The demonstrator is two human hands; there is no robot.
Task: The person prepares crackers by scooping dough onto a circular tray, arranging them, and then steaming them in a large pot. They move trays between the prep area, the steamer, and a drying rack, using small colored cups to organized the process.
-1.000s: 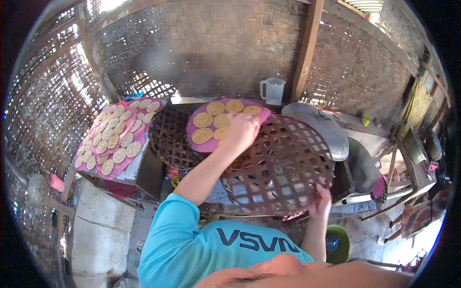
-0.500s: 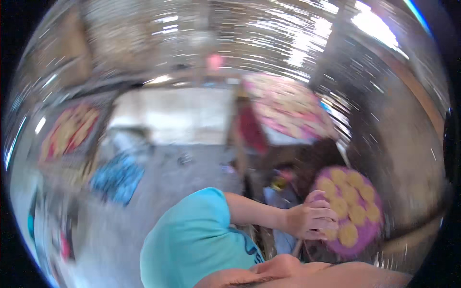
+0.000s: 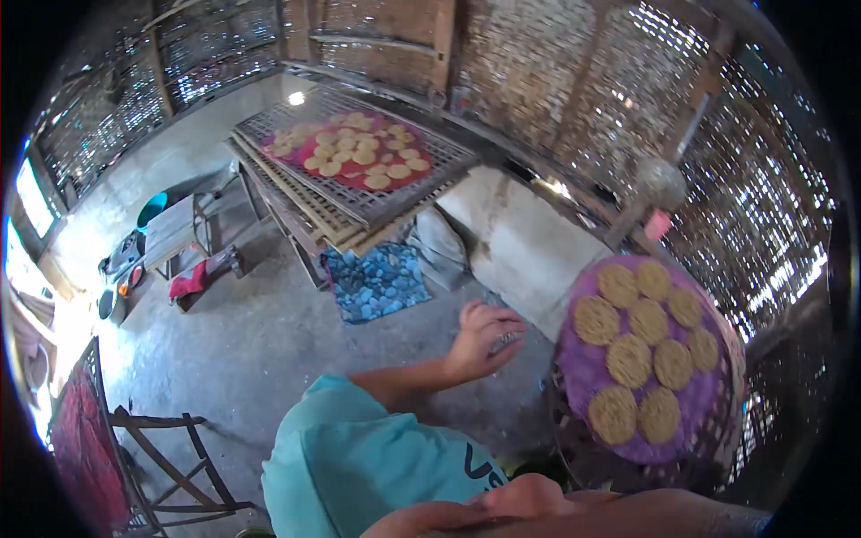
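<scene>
Head view: the left hand (image 3: 487, 341) is raised above the grey floor (image 3: 269, 350), its fingers loosely curled and its thumb set below them; a small greyish patch shows between, and it cannot be determined whether anything is grasped. The hand is apart from, and to the left of, a round purple cloth (image 3: 583, 368). The right hand is out of view, so its condition cannot be told. The purple cloth is spread over a dark woven basket (image 3: 578, 457), whose openwork shows past the cloth's near left edge. Ten round, golden-brown noodle cakes (image 3: 647, 320) lie flat on the cloth, two of them at its near edge. Beyond the hand stands a stack of slatted racks (image 3: 448, 161); the uppermost bears a red cloth (image 3: 411, 180) set with many paler round cakes (image 3: 363, 157), set in from the rack's near corner. On the floor below that corner lies a blue, pebble-patterned mat (image 3: 377, 282), with a greyish sack (image 3: 439, 251) just beside its right edge. A pink cup (image 3: 657, 224) is near the woven wall (image 3: 529, 81).
</scene>
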